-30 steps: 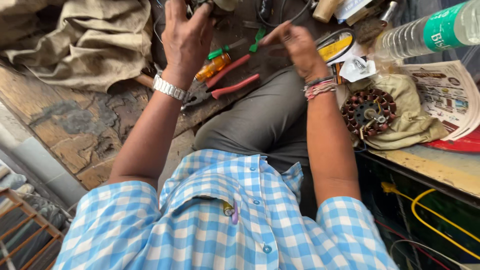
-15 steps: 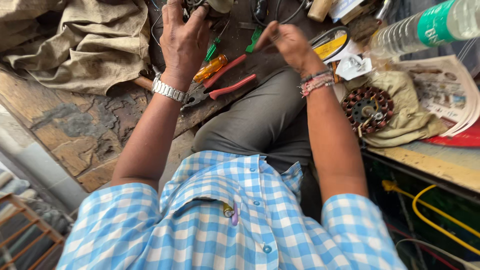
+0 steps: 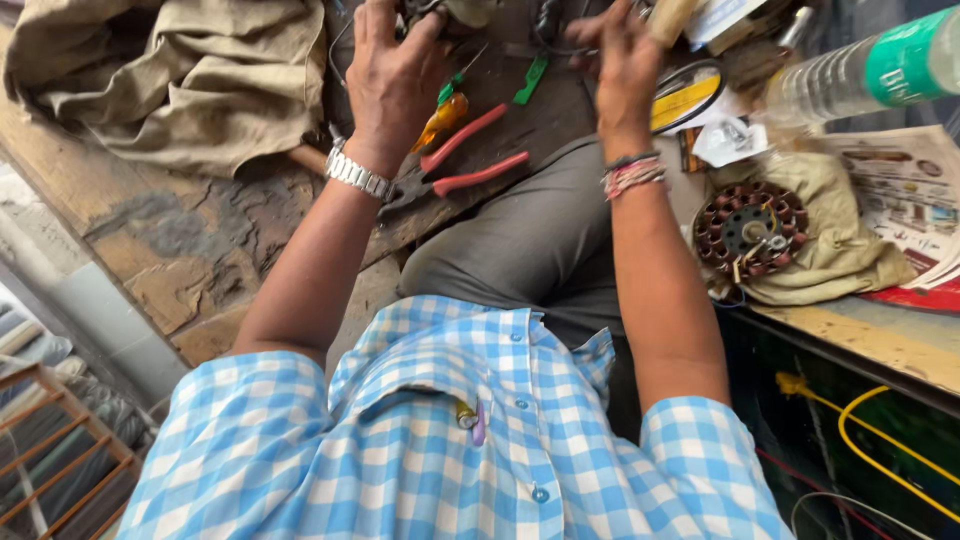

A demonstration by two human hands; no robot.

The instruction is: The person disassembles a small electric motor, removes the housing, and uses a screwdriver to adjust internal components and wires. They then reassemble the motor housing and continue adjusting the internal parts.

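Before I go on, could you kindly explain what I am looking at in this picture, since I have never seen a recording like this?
There is no machine here: a person works with two bare hands, and the single camera sits on their head, looking down over a blue checked shirt and grey trousers. The left hand, with a metal watch on its wrist, and the right hand, with thread bands on its wrist, are raised at the top edge of the picture around some dark wires; what exactly they grip is cut off. On the worn wooden bench lie red-handled pliers, an orange-handled screwdriver and a crumpled beige cloth. To the right are a round motor winding with copper coils, a clear plastic bottle and a printed paper.
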